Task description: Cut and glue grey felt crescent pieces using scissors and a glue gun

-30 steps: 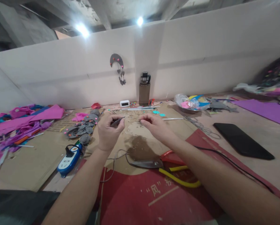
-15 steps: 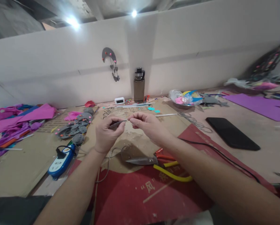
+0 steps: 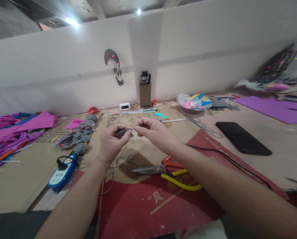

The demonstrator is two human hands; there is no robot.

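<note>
My left hand [image 3: 111, 142] is closed around a small grey felt piece [image 3: 120, 133], held above the cardboard sheet [image 3: 21, 176]. My right hand [image 3: 153, 132] pinches at the tip of that same piece, its fingers pressed together right beside the left thumb. A thin wire seems to stick out between the two hands; I cannot make it out clearly. Below the hands lie scissors [image 3: 150, 170] and yellow-handled pliers [image 3: 182, 182] on a red sheet [image 3: 148, 205].
A blue and white power strip [image 3: 60, 170] lies to the left, near a heap of grey felt shapes [image 3: 77, 136]. Pink and purple felt [image 3: 19, 127] fills the far left. A bottle [image 3: 144, 90], small clock [image 3: 124, 106], black phone [image 3: 243, 142] and black cable [image 3: 228, 159] are also about.
My right hand has come left from the table to meet the left hand at the grey piece. The view has shifted slightly; both hands now sit a little closer together.
</note>
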